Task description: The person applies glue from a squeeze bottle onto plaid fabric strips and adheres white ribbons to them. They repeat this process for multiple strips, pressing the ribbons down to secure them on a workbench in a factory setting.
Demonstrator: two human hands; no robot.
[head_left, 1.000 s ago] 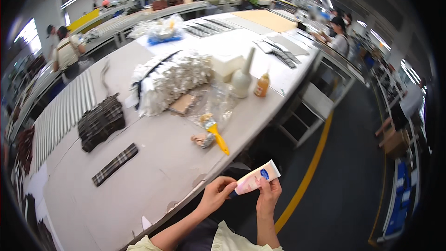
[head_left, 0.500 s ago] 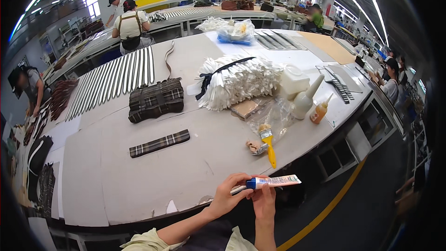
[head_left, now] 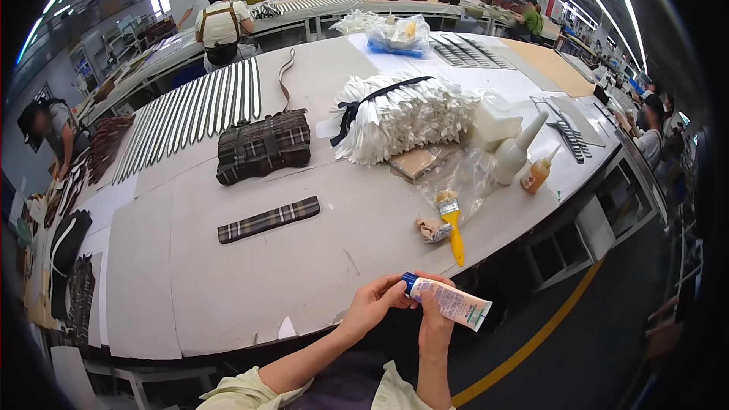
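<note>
Above the table's near edge, I hold a soft squeeze tube point(head_left: 456, 304), pale pink and white with printing, tilted so its flat end points down and right. My right hand point(head_left: 435, 328) is closed around its body, thumb lying on the front. My left hand point(head_left: 375, 302) pinches at the dark blue cap point(head_left: 409, 282), which still sits against the tube. Just beyond my hands lies a yellow-handled paintbrush point(head_left: 453, 231), beside a crumpled wad point(head_left: 432, 230). A folded strip of plaid cloth point(head_left: 269, 219) lies flat further left.
A plaid bundle point(head_left: 263, 146) and a heap of white strips tied with a dark band point(head_left: 402, 125) stand mid-table. Right of them are a white jug point(head_left: 495, 123), a pale squeeze bottle point(head_left: 511, 158) and an amber bottle point(head_left: 536, 175). Co-workers stand around other tables.
The tube has turned, from nearly level to sloping down right with its printed face towards me. My hands stay at it. The view has shifted slightly, so the table things sit a little higher and further right.
</note>
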